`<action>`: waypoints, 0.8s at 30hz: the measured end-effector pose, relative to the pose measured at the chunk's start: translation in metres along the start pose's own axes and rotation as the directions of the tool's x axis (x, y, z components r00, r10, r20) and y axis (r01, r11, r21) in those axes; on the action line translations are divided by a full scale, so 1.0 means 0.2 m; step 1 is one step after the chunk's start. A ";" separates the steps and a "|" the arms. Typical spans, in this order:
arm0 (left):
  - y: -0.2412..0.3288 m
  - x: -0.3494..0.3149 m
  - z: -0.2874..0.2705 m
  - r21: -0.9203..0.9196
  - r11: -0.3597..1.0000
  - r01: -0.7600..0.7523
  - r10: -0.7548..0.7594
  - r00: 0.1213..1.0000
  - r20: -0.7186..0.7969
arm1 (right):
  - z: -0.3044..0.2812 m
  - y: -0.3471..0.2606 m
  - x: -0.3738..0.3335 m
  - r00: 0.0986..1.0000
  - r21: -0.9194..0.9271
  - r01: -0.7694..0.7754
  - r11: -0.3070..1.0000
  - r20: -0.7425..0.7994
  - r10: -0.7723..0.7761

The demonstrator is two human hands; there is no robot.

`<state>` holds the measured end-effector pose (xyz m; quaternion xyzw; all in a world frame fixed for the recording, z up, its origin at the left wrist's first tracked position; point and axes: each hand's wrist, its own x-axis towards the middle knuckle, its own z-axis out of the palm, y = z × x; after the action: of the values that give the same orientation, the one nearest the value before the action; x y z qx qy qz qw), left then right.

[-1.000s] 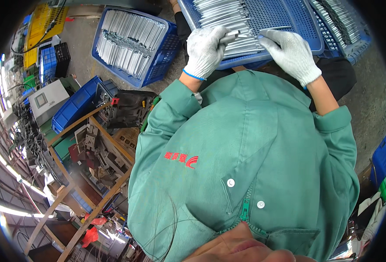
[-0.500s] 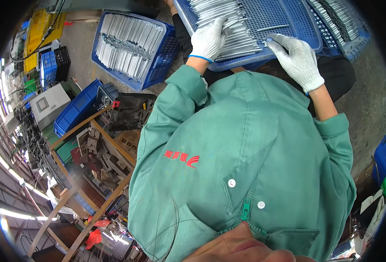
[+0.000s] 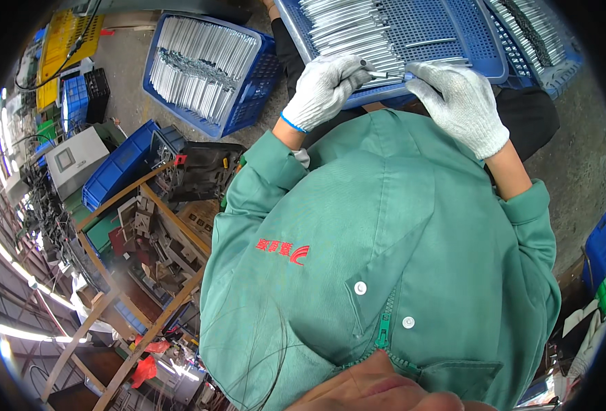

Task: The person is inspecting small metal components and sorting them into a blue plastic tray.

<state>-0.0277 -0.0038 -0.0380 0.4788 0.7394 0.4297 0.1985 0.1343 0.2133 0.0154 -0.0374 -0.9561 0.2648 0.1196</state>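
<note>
My left hand, in a white knit glove, is closed in a pinch on a thin silver metal rod, whose end sticks out toward the right. Opposite it, my right hand is gloved too, with thumb and forefinger pressed together. A small bluish spot shows at those fingertips, but what they hold is too small to make out. Both hands are over the near edge of a blue perforated plastic tray. Many similar rods lie side by side in its left half. One loose rod lies farther right.
To the left on the floor stands a blue crate packed with metal rods. Another blue crate with rods is at the far right. Farther left are a yellow crate, a grey control box and a wooden frame holding metal blocks.
My left hand has come off the pile of rods, nearer to me, and now pinches one rod. My right hand has shifted slightly left and nearer, bringing the fingertips of both hands closer together.
</note>
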 end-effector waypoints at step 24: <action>0.06 -0.04 0.07 0.320 0.942 -0.104 0.196 0.942 -0.272 | 0.04 -0.04 0.01 0.995 -0.043 -0.013 0.999 0.103 0.018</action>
<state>-0.0077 -0.0031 -0.0356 0.4881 0.7786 0.3935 -0.0251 0.1310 0.2025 0.0123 -0.0336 -0.9661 0.2472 0.0671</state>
